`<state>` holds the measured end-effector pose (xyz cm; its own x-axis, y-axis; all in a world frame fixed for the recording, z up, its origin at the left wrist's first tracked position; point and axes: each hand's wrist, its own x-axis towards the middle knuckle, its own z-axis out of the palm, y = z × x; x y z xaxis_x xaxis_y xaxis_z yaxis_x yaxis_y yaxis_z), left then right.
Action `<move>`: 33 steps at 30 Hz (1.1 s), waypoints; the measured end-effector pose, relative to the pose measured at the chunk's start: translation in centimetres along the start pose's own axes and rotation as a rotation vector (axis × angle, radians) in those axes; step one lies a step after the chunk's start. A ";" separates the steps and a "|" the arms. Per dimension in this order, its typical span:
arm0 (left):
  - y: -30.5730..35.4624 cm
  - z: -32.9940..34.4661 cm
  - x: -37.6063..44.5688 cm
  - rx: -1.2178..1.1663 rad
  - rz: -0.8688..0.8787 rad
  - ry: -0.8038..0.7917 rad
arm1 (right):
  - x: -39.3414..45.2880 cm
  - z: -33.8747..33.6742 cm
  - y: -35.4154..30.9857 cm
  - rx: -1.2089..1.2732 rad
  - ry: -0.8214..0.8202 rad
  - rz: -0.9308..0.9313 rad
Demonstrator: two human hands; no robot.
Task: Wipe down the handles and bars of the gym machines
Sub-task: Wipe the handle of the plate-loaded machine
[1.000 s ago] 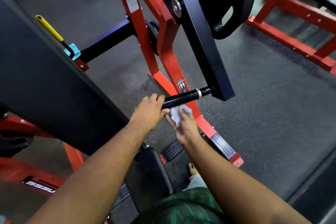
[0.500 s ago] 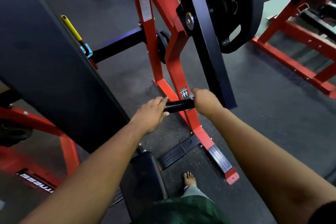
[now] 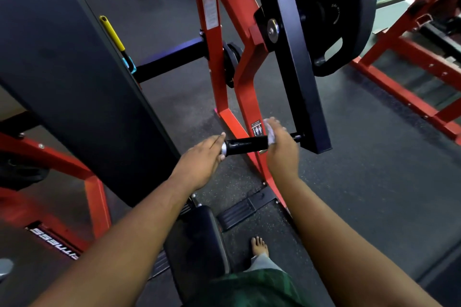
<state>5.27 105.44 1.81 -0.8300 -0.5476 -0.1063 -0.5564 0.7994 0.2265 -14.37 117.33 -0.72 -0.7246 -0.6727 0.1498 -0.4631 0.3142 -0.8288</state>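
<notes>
A short black handle [image 3: 247, 143] with a silver end cap sticks out sideways from the black lever arm [image 3: 299, 82] of a red gym machine [image 3: 212, 57]. My right hand [image 3: 283, 152] curls over the handle's far end beside the lever arm, holding a white cloth [image 3: 270, 132] wrapped against the bar. My left hand [image 3: 199, 162] lies with straight fingers against the capped near end of the handle.
A large black pad [image 3: 62, 82] fills the left. A black weight plate [image 3: 349, 7] hangs at upper right. Below are the black seat [image 3: 197, 244], a ribbed footplate [image 3: 239, 212] and my bare foot [image 3: 259, 247]. Another red machine [image 3: 411, 70] stands at right.
My right hand came up from under the handle and took the cloth along it to the lever-arm end. My left hand loosened its grip; its fingers now lie straight at the end cap.
</notes>
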 end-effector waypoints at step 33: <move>-1.1 0.0 -0.7 -0.014 0.008 -0.010 | -6.3 0.4 1.0 0.369 0.107 0.022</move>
<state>6.47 104.95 1.63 -0.8347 -0.5388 -0.1140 -0.5494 0.8002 0.2405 -10.06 121.62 -2.67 -0.7907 -0.5883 0.1694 -0.2461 0.0522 -0.9678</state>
